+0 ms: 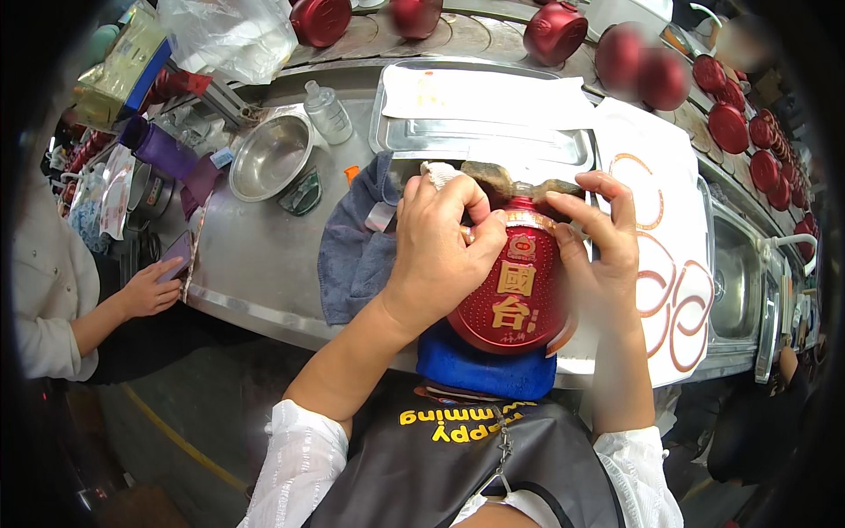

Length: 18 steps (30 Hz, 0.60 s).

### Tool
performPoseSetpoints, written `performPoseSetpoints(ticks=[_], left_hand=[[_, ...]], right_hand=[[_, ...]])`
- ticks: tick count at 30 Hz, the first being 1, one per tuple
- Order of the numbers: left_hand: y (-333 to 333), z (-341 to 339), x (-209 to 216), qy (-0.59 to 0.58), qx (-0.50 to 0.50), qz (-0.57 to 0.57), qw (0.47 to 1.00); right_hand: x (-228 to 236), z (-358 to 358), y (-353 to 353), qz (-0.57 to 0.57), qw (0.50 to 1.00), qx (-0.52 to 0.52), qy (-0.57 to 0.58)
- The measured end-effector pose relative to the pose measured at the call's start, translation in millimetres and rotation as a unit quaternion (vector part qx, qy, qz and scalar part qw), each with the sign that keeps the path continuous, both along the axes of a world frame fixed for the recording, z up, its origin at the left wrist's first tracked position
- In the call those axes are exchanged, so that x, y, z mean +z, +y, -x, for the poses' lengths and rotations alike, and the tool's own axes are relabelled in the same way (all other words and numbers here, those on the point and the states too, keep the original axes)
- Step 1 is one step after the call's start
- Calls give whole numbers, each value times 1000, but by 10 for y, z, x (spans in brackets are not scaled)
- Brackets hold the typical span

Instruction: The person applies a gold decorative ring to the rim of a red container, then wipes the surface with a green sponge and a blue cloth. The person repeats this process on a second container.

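A dark red bottle [521, 280] with gold raised characters lies in front of me, its wide base toward me and resting by a folded blue cloth [486, 368]. Round its neck runs a gold and white patterned strip [525, 218]. My left hand [440, 246] is closed, thumb and forefinger at the strip's left end, with a whitish crumpled cloth [443, 174] tucked in the curled fingers. At the strip's right end, my right hand [607, 233] pinches with thumb and forefinger. Behind the neck, a dark brownish support [488, 179] is partly hidden by my hands.
A grey-blue towel [348, 264], metal bowl [273, 158] and clear bottle [327, 113] stand left. Ring-shaped strips lie on white paper [647, 145] at right, beside a sink [738, 290]. Red bottles [556, 33] line a conveyor behind. Another person's hand [151, 290] holds a phone.
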<state>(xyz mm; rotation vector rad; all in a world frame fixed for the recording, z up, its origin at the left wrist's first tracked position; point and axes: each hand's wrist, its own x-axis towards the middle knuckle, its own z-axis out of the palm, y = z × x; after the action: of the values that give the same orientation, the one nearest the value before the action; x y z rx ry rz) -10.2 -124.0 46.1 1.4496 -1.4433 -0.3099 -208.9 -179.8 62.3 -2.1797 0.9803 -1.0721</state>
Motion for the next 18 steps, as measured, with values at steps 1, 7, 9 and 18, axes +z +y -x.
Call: performPoseSetpoints(ticks=[1, 7, 9, 18], left_hand=[[0, 0, -1, 1, 0, -2, 1000], [4, -12, -3, -2, -4, -13, 1000], [-1, -12, -3, -2, -2, -11, 1000], [-3, -12, 21, 1, -5, -16, 1000]], right_hand=[[-17, 4, 5, -27, 999, 16, -7], [-118, 10, -58, 149, 987, 44, 45], [-124, 24, -62, 170, 983, 38, 62], [-105, 23, -38, 152, 986, 54, 37]])
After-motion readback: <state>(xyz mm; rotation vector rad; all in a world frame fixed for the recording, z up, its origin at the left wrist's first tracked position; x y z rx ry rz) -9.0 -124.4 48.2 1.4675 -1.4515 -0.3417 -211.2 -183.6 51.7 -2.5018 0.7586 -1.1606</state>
